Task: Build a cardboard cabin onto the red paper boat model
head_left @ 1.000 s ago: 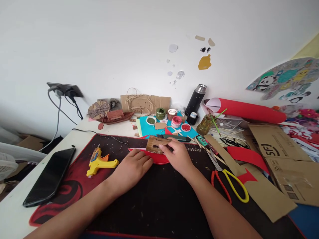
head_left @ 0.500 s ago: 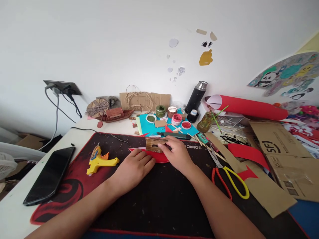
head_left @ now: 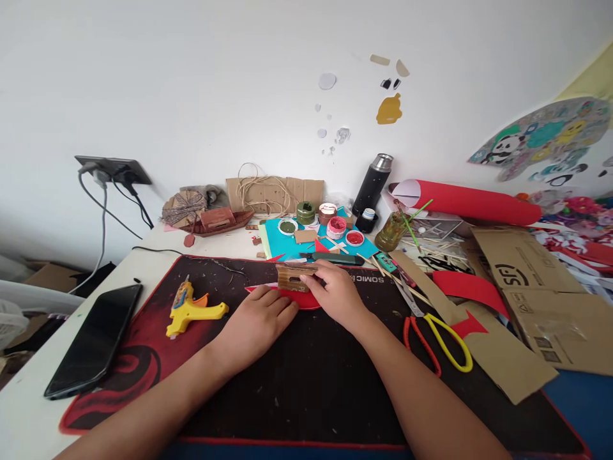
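Note:
My right hand [head_left: 338, 294] pinches a small piece of corrugated cardboard [head_left: 288, 279] between thumb and fingers. The piece is brown, has a dark slot in it and is bent over along its top edge. It stands on or just above a red paper cutout [head_left: 311, 301]; I cannot tell whether they touch. My left hand [head_left: 263, 319] lies palm down with its fingers flat on the left part of the cutout, whose pointed tip shows beyond the fingers. Both hands hide part of the cutout. Left of them, a yellow glue gun [head_left: 194, 311] lies on the dark mat [head_left: 297, 390].
To the right lie scissors [head_left: 424, 319] and cardboard strips [head_left: 507, 361]. Behind the hands are a utility knife [head_left: 335, 259], paint jars [head_left: 305, 213] on blue paper [head_left: 275, 239], and a black flask [head_left: 372, 185]. A model boat [head_left: 223, 223] stands back left, a phone [head_left: 93, 338] at far left.
The cardboard piece has tilted slightly in my right hand, showing more of its top edge. My left hand stays in place on the red cutout. The whole view has shifted a little.

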A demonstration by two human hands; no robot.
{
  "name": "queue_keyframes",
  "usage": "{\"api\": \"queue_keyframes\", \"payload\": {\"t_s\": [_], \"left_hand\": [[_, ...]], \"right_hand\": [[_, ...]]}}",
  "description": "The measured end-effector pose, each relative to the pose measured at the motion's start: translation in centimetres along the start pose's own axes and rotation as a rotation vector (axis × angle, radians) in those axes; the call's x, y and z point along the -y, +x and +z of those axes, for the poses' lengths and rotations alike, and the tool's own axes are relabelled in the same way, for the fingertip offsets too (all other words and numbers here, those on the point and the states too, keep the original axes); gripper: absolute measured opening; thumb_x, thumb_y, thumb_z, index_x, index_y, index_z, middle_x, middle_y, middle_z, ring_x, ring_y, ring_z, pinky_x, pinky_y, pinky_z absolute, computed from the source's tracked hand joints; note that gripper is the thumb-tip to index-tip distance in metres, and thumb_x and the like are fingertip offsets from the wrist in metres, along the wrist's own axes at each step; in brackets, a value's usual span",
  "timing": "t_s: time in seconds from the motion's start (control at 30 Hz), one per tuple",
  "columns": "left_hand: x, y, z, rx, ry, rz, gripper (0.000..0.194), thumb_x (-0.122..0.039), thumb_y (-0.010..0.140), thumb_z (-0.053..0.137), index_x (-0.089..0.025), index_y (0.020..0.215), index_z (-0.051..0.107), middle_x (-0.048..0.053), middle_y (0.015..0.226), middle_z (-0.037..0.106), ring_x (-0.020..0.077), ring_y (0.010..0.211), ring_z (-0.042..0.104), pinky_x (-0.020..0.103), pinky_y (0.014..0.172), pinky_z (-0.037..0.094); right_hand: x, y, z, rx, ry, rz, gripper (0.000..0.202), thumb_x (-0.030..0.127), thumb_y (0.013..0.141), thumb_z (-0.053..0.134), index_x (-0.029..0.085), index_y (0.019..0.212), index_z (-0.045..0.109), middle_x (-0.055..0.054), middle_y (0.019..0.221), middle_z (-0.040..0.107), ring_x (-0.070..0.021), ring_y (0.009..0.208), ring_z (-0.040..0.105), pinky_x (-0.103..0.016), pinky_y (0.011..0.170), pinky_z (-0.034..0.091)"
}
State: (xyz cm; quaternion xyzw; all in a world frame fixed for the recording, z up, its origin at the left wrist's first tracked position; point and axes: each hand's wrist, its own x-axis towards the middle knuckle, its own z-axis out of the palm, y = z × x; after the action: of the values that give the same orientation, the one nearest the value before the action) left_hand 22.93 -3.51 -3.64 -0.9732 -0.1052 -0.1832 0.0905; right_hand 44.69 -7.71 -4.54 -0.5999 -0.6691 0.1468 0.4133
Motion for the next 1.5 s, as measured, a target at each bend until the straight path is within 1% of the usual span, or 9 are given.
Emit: {"api": "queue_keyframes", "payload": {"t_s": [0.2, 0.63, 0.8, 0.9, 1.0, 1.07, 1.2, 1.33, 1.5], "left_hand": [[0.0, -0.1, 0.2, 0.006, 0.002, 0.004, 0.020, -0.009, 0.105, 0.051, -0.014, 0.110, 0.069, 0.008, 0.099, 0.078, 0.0249, 0.088, 0.069, 0.041, 0.086, 0.049], [0.2, -0.3, 0.4, -0.002, -0.043, -0.020, 0.022, -0.009, 0.104, 0.054, -0.014, 0.118, 0.069, 0.009, 0.103, 0.080, 0.0252, 0.089, 0.071, 0.041, 0.086, 0.051], [0.5, -0.4, -0.3, -0.096, -0.058, -0.035, 0.019, -0.016, 0.106, 0.056, -0.014, 0.121, 0.067, 0.009, 0.113, 0.080, 0.0258, 0.101, 0.072, 0.041, 0.092, 0.050], [1.0, -0.5, -1.1, -0.209, -0.072, -0.116, 0.014, -0.022, 0.105, 0.062, -0.017, 0.117, 0.067, 0.008, 0.107, 0.079, 0.0250, 0.097, 0.071, 0.039, 0.086, 0.051], [1.8, -0.6, -1.4, -0.332, -0.161, -0.302, 0.008, -0.024, 0.105, 0.063, -0.019, 0.110, 0.066, 0.007, 0.097, 0.076, 0.0226, 0.088, 0.068, 0.037, 0.081, 0.051], [2.2, -0.6, -1.3, -0.363, -0.277, -0.445, 0.010, -0.026, 0.105, 0.062, -0.019, 0.110, 0.066, 0.007, 0.099, 0.075, 0.0218, 0.090, 0.068, 0.036, 0.083, 0.053], [3.1, -0.2, -1.1, -0.281, -0.503, -0.630, 0.025, -0.036, 0.104, 0.061, -0.022, 0.124, 0.069, 0.006, 0.108, 0.076, 0.0217, 0.095, 0.070, 0.036, 0.086, 0.057], [3.8, 0.5, -1.5, -0.194, -0.606, -0.644, 0.029, -0.038, 0.103, 0.059, -0.024, 0.123, 0.074, 0.006, 0.108, 0.077, 0.0230, 0.099, 0.070, 0.038, 0.090, 0.058], [4.2, 1.6, -1.5, -0.177, -0.683, -0.642, 0.026, -0.041, 0.100, 0.061, -0.024, 0.108, 0.078, 0.005, 0.097, 0.076, 0.0225, 0.093, 0.071, 0.037, 0.087, 0.058]], "right_hand": [[-0.1, -0.1, 0.2, 0.001, 0.027, -0.013, 0.017, 0.019, 0.103, 0.064, 0.023, 0.111, 0.078, -0.007, 0.110, 0.077, -0.0247, 0.103, 0.074, -0.035, 0.091, 0.055], [-0.2, 0.0, -0.1, -0.048, 0.090, 0.100, 0.022, 0.022, 0.100, 0.067, 0.020, 0.078, 0.072, -0.005, 0.086, 0.071, -0.0208, 0.078, 0.066, -0.032, 0.071, 0.050], [-0.2, -0.1, -0.2, -0.029, 0.127, 0.104, 0.016, 0.021, 0.100, 0.066, 0.020, 0.086, 0.075, -0.006, 0.093, 0.074, -0.0223, 0.085, 0.069, -0.034, 0.078, 0.053], [-0.1, -0.1, -0.3, -0.034, 0.146, 0.104, 0.019, 0.022, 0.100, 0.066, 0.021, 0.082, 0.073, -0.007, 0.099, 0.076, -0.0236, 0.091, 0.071, -0.035, 0.082, 0.054], [-0.2, -0.1, -0.4, -0.051, 0.154, 0.101, 0.022, 0.023, 0.100, 0.066, 0.021, 0.079, 0.072, -0.007, 0.097, 0.076, -0.0228, 0.087, 0.070, -0.034, 0.078, 0.054], [-0.2, -0.2, -0.4, -0.065, 0.146, 0.097, 0.019, 0.024, 0.100, 0.067, 0.021, 0.083, 0.074, -0.006, 0.095, 0.076, -0.0224, 0.084, 0.070, -0.032, 0.073, 0.053], [-0.1, -0.3, -0.3, -0.076, 0.143, 0.087, 0.014, 0.028, 0.099, 0.067, 0.022, 0.091, 0.077, -0.006, 0.092, 0.077, -0.0236, 0.084, 0.071, -0.032, 0.069, 0.052], [0.1, -0.3, -0.2, -0.079, 0.163, 0.090, 0.016, 0.029, 0.098, 0.067, 0.022, 0.087, 0.077, -0.007, 0.092, 0.078, -0.0245, 0.083, 0.072, -0.034, 0.072, 0.054], [0.3, -0.4, -0.4, -0.061, 0.220, 0.113, 0.013, 0.029, 0.098, 0.067, 0.022, 0.097, 0.079, -0.009, 0.101, 0.080, -0.0277, 0.093, 0.074, -0.040, 0.084, 0.058]]}}
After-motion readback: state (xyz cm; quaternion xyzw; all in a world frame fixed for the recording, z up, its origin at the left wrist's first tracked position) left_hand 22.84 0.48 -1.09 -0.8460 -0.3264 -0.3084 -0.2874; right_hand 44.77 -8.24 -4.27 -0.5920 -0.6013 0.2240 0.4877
